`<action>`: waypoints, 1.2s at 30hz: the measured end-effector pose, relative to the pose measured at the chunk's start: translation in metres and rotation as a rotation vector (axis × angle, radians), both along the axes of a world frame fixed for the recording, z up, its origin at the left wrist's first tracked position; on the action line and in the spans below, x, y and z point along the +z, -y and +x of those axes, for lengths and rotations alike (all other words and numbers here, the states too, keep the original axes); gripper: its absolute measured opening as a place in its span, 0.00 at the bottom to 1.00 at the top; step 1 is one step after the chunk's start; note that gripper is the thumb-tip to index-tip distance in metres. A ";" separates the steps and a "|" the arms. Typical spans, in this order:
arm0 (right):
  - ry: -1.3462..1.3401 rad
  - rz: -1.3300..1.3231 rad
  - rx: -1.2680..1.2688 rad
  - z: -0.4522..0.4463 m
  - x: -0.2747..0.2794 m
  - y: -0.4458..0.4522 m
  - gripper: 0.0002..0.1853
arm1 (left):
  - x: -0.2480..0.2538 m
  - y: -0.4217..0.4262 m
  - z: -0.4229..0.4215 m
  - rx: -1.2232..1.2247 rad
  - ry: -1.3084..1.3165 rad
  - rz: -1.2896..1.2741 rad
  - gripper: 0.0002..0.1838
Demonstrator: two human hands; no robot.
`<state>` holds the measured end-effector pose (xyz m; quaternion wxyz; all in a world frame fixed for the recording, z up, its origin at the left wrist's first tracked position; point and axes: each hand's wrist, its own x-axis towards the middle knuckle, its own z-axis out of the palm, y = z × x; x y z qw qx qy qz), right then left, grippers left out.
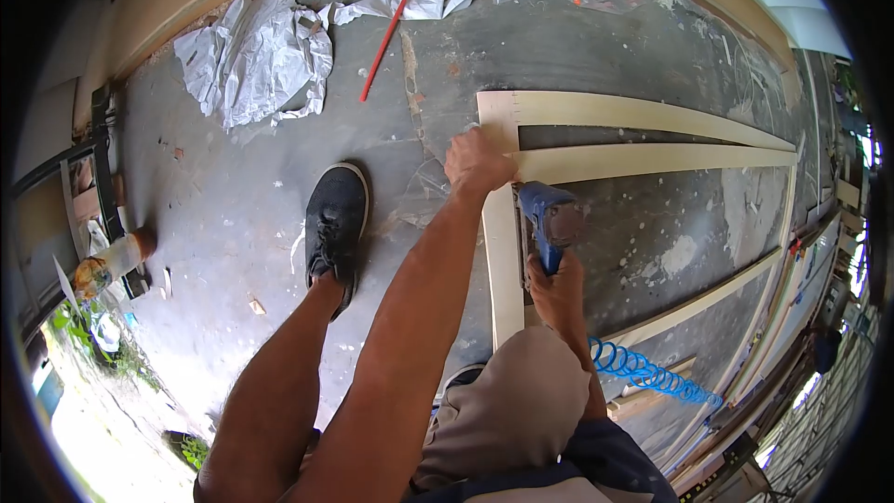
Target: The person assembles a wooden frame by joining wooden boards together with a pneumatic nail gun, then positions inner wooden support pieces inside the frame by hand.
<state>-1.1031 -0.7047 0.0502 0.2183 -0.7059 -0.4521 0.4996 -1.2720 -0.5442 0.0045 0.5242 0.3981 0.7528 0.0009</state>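
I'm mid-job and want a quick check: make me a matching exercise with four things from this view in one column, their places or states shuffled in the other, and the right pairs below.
Things
1. power tool
2. left hand
3. red stick
4. hose

Places or states
A. lying on the floor
B. coiled in blue loops
C. gripped by the right hand
D. on the wooden frame

Pairs: 1-C, 2-D, 3-A, 4-B
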 end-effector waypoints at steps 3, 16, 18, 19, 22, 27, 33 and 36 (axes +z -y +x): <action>0.065 0.010 0.019 -0.006 0.003 -0.001 0.08 | -0.001 0.002 0.000 0.001 0.005 0.015 0.41; 0.080 -0.045 -0.096 0.001 0.027 -0.020 0.06 | -0.010 0.058 0.006 0.142 0.029 0.292 0.39; 0.084 -0.064 -0.092 -0.002 0.027 -0.031 0.06 | -0.015 0.068 0.015 0.148 0.016 0.290 0.42; 0.047 -0.048 -0.072 -0.007 0.027 -0.037 0.05 | -0.019 0.069 0.017 0.170 0.029 0.304 0.42; -0.033 -0.056 -0.067 -0.019 0.026 -0.045 0.04 | -0.015 0.063 0.014 0.162 0.056 0.284 0.42; -0.069 -0.041 -0.059 -0.022 0.012 -0.040 0.04 | -0.012 0.058 0.007 0.170 0.095 0.209 0.35; -0.122 -0.066 -0.159 -0.024 0.014 -0.042 0.06 | -0.007 0.054 0.006 0.197 0.092 0.204 0.34; -0.108 -0.081 -0.153 -0.022 0.011 -0.043 0.05 | -0.009 0.054 0.006 0.212 0.102 0.195 0.33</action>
